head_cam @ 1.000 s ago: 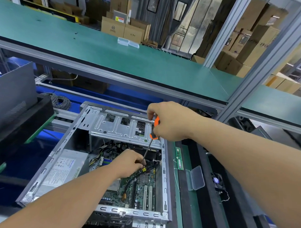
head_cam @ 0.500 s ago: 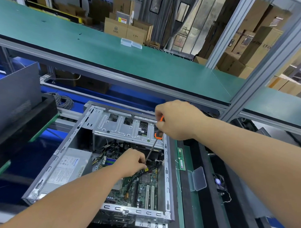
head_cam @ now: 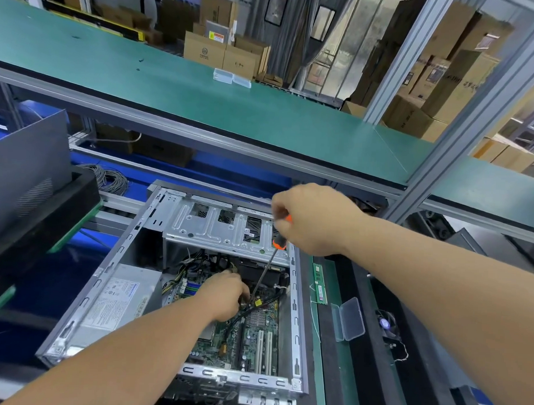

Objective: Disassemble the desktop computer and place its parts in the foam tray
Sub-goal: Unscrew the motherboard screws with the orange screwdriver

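Screwdriver [head_cam: 268, 270] in right hand [head_cam: 312, 220] slants tip-down toward motherboard [head_cam: 255, 332].

No text legible. Power supply label [head_cam: 117, 300], lower left: print too small. Cardboard box [head_cam: 204, 53], top centre: round logo, yellow warning sticker [head_cam: 217, 36], unreadable.

Two bare forearms, no sleeves; left hand [head_cam: 226, 295], right hand [head_cam: 315, 220] ungloved, no rings seen.

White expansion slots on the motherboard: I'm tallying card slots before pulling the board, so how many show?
2. Both white slots stand side by side near the case's front right corner, below the left hand; the hand and cables may hide others.
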